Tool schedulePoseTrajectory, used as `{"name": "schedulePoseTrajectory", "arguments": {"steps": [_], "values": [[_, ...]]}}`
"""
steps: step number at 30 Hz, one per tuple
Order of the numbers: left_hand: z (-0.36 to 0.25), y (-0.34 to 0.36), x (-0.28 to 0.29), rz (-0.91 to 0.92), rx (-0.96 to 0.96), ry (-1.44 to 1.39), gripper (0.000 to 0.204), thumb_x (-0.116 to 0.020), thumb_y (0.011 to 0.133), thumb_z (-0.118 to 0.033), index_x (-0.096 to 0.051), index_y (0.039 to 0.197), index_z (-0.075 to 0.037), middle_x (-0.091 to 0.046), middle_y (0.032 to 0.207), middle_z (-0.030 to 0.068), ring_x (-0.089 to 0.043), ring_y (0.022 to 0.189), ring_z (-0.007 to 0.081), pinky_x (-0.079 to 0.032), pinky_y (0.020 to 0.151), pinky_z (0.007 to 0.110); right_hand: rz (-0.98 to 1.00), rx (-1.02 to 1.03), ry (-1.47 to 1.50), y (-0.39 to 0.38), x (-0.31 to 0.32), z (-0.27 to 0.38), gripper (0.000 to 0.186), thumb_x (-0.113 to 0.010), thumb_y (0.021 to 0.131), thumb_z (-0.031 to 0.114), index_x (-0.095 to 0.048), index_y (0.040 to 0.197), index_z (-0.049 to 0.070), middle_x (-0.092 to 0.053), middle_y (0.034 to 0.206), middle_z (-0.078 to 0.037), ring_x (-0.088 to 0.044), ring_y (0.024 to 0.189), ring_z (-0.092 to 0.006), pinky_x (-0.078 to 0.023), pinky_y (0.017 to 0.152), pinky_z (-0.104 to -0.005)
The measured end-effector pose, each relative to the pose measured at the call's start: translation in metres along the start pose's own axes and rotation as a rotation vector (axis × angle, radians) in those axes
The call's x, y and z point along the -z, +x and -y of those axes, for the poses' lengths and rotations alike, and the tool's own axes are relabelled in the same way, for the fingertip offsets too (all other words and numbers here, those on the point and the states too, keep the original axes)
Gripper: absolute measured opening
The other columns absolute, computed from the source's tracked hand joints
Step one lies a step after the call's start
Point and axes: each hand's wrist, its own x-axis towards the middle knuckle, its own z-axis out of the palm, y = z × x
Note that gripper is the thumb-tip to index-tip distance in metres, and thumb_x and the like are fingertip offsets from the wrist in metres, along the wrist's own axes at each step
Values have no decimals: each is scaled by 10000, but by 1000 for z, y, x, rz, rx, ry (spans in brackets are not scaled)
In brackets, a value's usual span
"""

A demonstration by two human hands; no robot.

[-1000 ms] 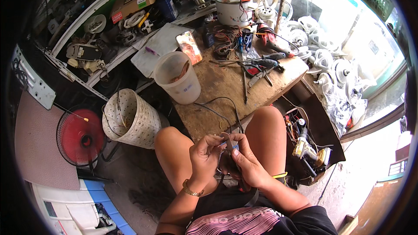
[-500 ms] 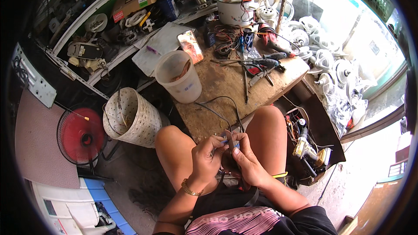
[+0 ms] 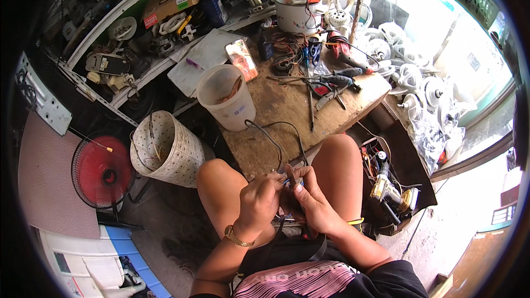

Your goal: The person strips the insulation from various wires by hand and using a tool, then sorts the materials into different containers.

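Note:
Both my hands meet above my lap, close together. My left hand (image 3: 258, 200) has its fingers closed in a pinch on the end of a black cable (image 3: 302, 146), where a bit of blue wire shows. My right hand (image 3: 319, 205) is closed around a dark, flat, blade-like piece (image 3: 291, 174), its thumb pressed along it; a blade's handle, if any, is hidden by the palm. From the hands the cable loops up over the near edge of the wooden bench (image 3: 248, 152). Something dark below the fingers cannot be made out.
A translucent bucket (image 3: 234, 111) with copper-coloured pieces stands on the bench, near a phone (image 3: 242, 59). Screwdrivers, pliers and a red power tool (image 3: 341, 49) lie behind. A perforated bin (image 3: 182, 157) and a red fan (image 3: 102, 172) stand left, a box with a drill (image 3: 386, 185) right.
My left hand has turned, its knuckles now more on top, and drawn slightly down and left. The cable's loop has risen and shifted on the bench. My right hand stays nearly in place.

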Motion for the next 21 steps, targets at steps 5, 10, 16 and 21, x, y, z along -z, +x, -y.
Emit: {"name": "schedulePoseTrajectory", "arguments": {"steps": [5, 10, 16, 21], "values": [[1, 10, 7, 48, -116, 64, 150, -594, 720, 91, -534, 796, -23, -657, 857, 122, -646, 744, 307, -525, 619, 378, -20, 3, 23, 4, -2, 3, 159, -348, 1026, 239, -316, 1090, 97, -470, 732, -40, -397, 544, -68, -282, 424, -187], [9, 15, 14, 133, -218, 184, 80, -608, 794, -21, -555, 853, -33, -644, 905, 89, -650, 857, 267, -538, 709, 345, -36, -3, 14, 7, 1, 1, 147, -341, 1027, 234, -321, 1087, 102, -497, 746, -61, -374, 503, -69, -277, 412, -186], [15, 12, 14, 201, -241, 280, 73, -595, 810, -50, -560, 873, -37, -642, 928, 91, -649, 888, 271, -540, 737, 350, -114, -87, 134, 12, -4, 0, 119, -343, 1026, 237, -331, 1066, 126, -479, 751, -62, -370, 477, -88, -298, 400, -206], [19, 13, 11, 256, -188, 263, 100, -598, 784, -3, -559, 873, -26, -639, 919, 102, -647, 878, 283, -539, 731, 339, -114, -130, 283, 20, 3, -6, 142, -343, 1025, 273, -336, 1041, 132, -482, 770, -69, -372, 479, -112, -304, 398, -233]]}}
